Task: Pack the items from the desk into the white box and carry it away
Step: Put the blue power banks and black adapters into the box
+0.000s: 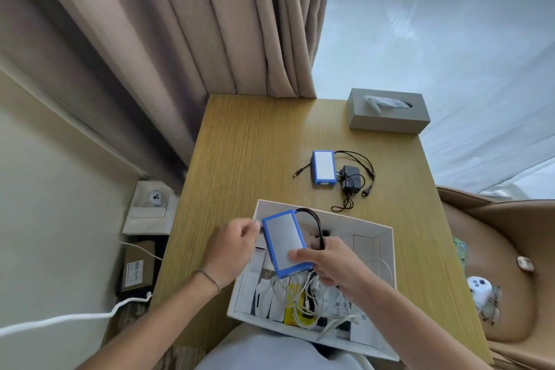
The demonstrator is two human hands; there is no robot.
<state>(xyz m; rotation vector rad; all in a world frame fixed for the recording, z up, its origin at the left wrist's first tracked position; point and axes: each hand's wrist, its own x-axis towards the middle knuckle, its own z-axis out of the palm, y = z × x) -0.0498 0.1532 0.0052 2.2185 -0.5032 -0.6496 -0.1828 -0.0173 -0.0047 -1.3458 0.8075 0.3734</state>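
1. The blue pack (283, 242) hangs tilted over the white box (387, 252), which sits at the near edge of the desk (240, 159).
2. The right hand (329, 261) has its grip clenched on the pack's near corner, thumb on the pale face; the black lead (315, 222) loops up beside it.
3. The left hand (232, 245) pinches the far left edge.
4. It looks rigid, smooth-cased and fairly dense, so holding it by the edges suits; the trailing lead may snag on the cables in the box.
5. A second blue pack (323, 167) and a black adapter (350, 179) remain on the desk, near the tissue box (389, 111).
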